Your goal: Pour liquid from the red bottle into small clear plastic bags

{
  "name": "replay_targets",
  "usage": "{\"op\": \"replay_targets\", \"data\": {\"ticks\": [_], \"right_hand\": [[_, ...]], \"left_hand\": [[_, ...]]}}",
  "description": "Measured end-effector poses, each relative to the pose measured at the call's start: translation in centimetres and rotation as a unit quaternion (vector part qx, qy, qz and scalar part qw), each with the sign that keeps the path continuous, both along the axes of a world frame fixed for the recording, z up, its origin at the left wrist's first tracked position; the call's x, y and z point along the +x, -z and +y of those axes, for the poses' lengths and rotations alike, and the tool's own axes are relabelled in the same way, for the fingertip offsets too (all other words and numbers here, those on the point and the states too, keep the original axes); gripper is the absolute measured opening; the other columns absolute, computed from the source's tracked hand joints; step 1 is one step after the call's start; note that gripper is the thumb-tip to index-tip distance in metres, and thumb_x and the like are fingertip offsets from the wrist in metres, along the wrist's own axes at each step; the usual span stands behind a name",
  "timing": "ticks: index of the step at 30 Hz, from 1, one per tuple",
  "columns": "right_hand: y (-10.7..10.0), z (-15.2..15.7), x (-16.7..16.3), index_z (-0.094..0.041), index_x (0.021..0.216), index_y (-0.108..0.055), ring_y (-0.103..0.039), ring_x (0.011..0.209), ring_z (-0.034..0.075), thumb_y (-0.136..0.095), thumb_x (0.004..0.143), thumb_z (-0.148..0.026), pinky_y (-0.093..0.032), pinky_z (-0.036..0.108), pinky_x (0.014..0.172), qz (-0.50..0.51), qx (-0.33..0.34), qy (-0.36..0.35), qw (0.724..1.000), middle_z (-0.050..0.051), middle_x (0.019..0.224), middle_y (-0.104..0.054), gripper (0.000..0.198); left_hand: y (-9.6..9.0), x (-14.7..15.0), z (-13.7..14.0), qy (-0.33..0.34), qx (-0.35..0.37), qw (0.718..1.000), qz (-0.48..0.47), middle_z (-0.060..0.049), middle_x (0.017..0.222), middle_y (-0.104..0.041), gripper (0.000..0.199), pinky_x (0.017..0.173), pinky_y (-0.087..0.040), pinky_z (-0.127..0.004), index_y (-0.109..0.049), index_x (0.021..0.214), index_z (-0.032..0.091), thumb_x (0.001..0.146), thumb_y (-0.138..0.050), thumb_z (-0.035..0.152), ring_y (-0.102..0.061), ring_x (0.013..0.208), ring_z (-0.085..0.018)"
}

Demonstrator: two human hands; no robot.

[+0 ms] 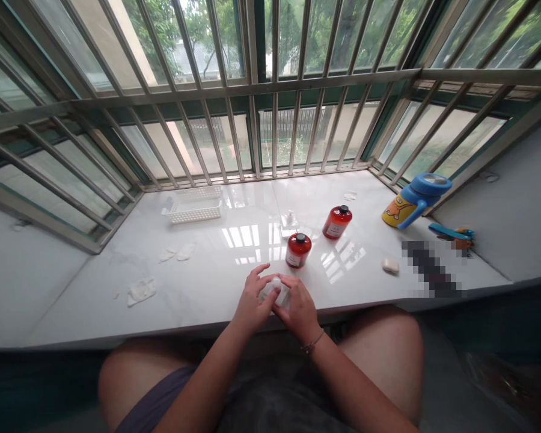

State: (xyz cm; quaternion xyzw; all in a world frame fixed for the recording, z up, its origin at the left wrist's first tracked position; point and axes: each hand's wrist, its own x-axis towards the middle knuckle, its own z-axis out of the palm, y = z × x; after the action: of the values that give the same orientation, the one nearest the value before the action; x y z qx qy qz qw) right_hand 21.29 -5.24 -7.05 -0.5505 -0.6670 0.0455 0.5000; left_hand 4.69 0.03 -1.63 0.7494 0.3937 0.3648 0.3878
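Near the ledge's front edge, my left hand [253, 299] and my right hand [300, 304] close around a small clear bottle with a whitish cap [276, 282]. The left thumb lies by the cap, and one left finger sticks out away from it. From the other side, my right fingers wrap the bottle; its lower part is mostly hidden. Just beyond the hands stands a red bottle with a black cap [298, 251]. A second red bottle [337, 222] is upright farther back to the right. Behind the nearer one is another clear bottle [290, 221].
A white perforated basket [193, 211] sits at the back left. Crumpled tissues [141, 291] lie on the left. Toward the right are a blue and yellow cup [415, 201], a pale soap-like block [390, 266] and a blue-orange item [453, 234]. Metal bars [252, 89] enclose the ledge.
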Motion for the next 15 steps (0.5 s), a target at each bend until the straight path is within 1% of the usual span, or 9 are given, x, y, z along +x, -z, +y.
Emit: {"op": "replay_targets", "data": {"ticks": [2, 4, 5, 7, 9, 11, 13, 15], "right_hand": [[0.2, 0.0, -0.1, -0.028, 0.144, -0.053, -0.070, 0.121, 0.031, -0.077, 0.098, -0.040, -0.061, 0.052, 0.103, 0.000, -0.001, 0.003, 1.000, 0.012, 0.132, -0.070, 0.053], [0.4, 0.0, -0.1, -0.027, 0.144, -0.052, -0.069, 0.123, 0.031, -0.076, 0.098, -0.039, -0.060, 0.053, 0.105, 0.001, -0.004, 0.005, 1.000, 0.013, 0.133, -0.070, 0.054], [0.5, 0.0, -0.2, -0.027, 0.145, -0.052, -0.069, 0.124, 0.031, -0.076, 0.098, -0.038, -0.060, 0.053, 0.106, 0.004, -0.007, 0.005, 1.000, 0.013, 0.134, -0.069, 0.054], [0.4, 0.0, -0.1, -0.027, 0.145, -0.052, -0.068, 0.125, 0.032, -0.076, 0.097, -0.035, -0.059, 0.054, 0.107, 0.012, -0.016, 0.003, 1.000, 0.014, 0.135, -0.069, 0.055], [0.0, -0.1, 0.3, -0.027, 0.146, -0.052, -0.067, 0.127, 0.032, -0.077, 0.094, -0.033, -0.059, 0.054, 0.108, 0.025, -0.035, -0.020, 0.999, 0.014, 0.136, -0.068, 0.057], [-0.8, -0.6, 1.0, -0.026, 0.149, -0.051, -0.063, 0.135, 0.033, -0.075, 0.091, -0.028, -0.055, 0.056, 0.115, 0.035, -0.066, -0.071, 0.995, 0.015, 0.144, -0.064, 0.063], [-1.7, -1.2, 2.0, -0.025, 0.155, -0.048, -0.053, 0.149, 0.034, -0.071, 0.088, -0.022, -0.047, 0.058, 0.123, 0.041, -0.107, -0.117, 0.987, 0.016, 0.158, -0.054, 0.071], [-2.8, -1.8, 3.0, -0.025, 0.160, -0.045, -0.042, 0.158, 0.034, -0.064, 0.090, -0.017, -0.040, 0.060, 0.129, 0.056, -0.135, -0.129, 0.981, 0.015, 0.169, -0.043, 0.072]], "left_hand": [[0.3, -0.3, 0.0, 0.028, 0.009, 1.000, -0.002, -0.012, 0.165, -0.049, 0.044, 0.131, -0.037, -0.059, -0.061, 0.149, 0.031, 0.105, -0.063, 0.039, -0.045, 0.157, -0.033], [0.9, -0.2, 0.0, 0.025, 0.004, 1.000, -0.017, -0.014, 0.166, -0.049, 0.059, 0.131, -0.036, -0.061, -0.051, 0.156, 0.029, 0.101, -0.071, 0.040, -0.045, 0.157, -0.034], [1.1, -0.1, 0.1, 0.017, -0.006, 1.000, -0.025, -0.015, 0.165, -0.049, 0.066, 0.131, -0.036, -0.062, -0.050, 0.155, 0.028, 0.096, -0.078, 0.041, -0.046, 0.157, -0.035], [1.5, 0.2, 0.2, 0.004, -0.038, 0.999, -0.029, -0.015, 0.162, -0.052, 0.079, 0.129, -0.037, -0.062, -0.052, 0.150, 0.027, 0.083, -0.091, 0.043, -0.049, 0.154, -0.037], [1.6, 0.4, 0.4, 0.007, -0.068, 0.998, -0.017, -0.015, 0.158, -0.057, 0.088, 0.128, -0.039, -0.061, -0.054, 0.147, 0.027, 0.072, -0.099, 0.042, -0.054, 0.149, -0.038], [1.5, 0.5, 0.5, 0.018, -0.082, 0.996, -0.006, -0.014, 0.155, -0.060, 0.089, 0.127, -0.041, -0.059, -0.055, 0.148, 0.028, 0.072, -0.100, 0.041, -0.057, 0.146, -0.036], [1.2, 0.6, 0.6, 0.024, -0.085, 0.996, -0.006, -0.013, 0.153, -0.061, 0.082, 0.125, -0.043, -0.057, -0.056, 0.148, 0.028, 0.078, -0.096, 0.041, -0.058, 0.144, -0.035], [1.0, 0.6, 0.6, 0.030, -0.080, 0.996, -0.013, -0.012, 0.152, -0.061, 0.077, 0.124, -0.045, -0.055, -0.057, 0.147, 0.027, 0.080, -0.093, 0.043, -0.059, 0.143, -0.034]]}}
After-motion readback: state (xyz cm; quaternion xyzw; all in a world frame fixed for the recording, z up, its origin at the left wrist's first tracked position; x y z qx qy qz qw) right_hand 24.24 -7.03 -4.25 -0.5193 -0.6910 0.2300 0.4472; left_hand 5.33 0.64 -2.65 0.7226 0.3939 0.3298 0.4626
